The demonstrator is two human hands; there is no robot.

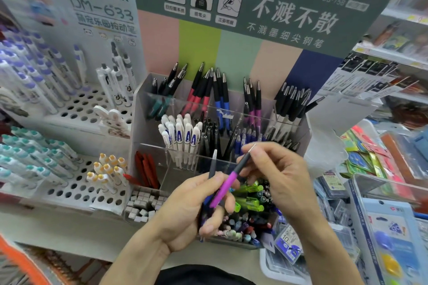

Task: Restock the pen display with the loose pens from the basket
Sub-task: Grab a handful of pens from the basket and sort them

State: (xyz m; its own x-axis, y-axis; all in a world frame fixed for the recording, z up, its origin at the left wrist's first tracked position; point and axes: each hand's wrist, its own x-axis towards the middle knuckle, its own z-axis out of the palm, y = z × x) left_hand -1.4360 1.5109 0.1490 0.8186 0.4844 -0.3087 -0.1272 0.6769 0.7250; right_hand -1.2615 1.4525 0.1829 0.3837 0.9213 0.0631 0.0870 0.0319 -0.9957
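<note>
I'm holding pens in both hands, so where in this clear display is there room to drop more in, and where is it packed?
Free: the front-row clear compartment between the red pens and the hands, and the gaps beside the purple-barrelled pens in the back row. Crowded: the white pens, the black pens beside them, and the back-right black pens.

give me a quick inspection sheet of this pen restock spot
surface: shelf bearing the displays
job's things: clear pen display with sorted pens in compartments; purple-and-black pen held above the front compartments; purple pens in the back row
clutter: small grey blocks in a front tray
hands: left hand holds a dark pen and touches the purple pen's lower end; right hand pinches its upper part
cables: nothing seen
surroundings: white hole racks on the left; packaged stationery on the right
</note>
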